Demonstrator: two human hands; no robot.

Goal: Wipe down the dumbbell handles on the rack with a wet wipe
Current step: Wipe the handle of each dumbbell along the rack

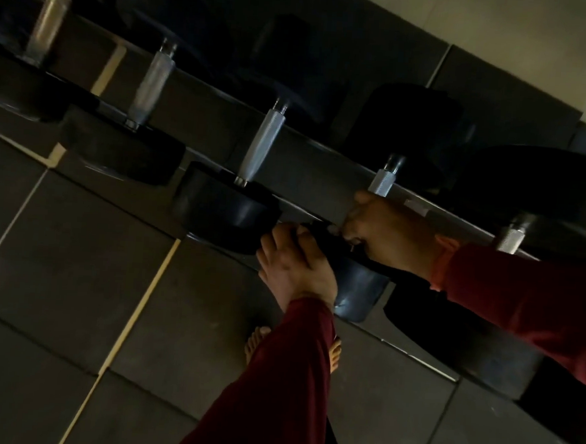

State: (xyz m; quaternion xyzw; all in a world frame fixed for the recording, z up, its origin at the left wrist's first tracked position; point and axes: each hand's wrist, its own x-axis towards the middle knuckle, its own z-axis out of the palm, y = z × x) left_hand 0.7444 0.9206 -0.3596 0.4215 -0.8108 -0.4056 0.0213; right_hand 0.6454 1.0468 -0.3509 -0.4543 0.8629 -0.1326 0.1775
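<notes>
Dimly, the head view showed a row of dumbbells on a rack (pixel 323 144) running from eleven o'clock down to four o'clock, their metal handles catching what little light there was. The right hand (pixel 383 229) was curled around the lower part of one handle (pixel 385 181) at about three o'clock of centre, its grip clamped on the bar; whether a wet wipe lay under the fingers could not be told, for none showed. The left hand (pixel 295 266) lay just below it with straight fingers resting on the black head of that same dumbbell (pixel 356 287), grip apart, seemingly steadying it. Three more handles, the nearest of them (pixel 263 144) at twelve o'clock, looked untouched as far as one could judge, and another (pixel 512 235) sat off at three o'clock. Bare toes (pixel 258 343) stood on the tiled floor (pixel 58 276) directly under the rack's edge at six o'clock. Twisting hard on the bar might roll the weight forward off its ledge, and it would land on those feet.
</notes>
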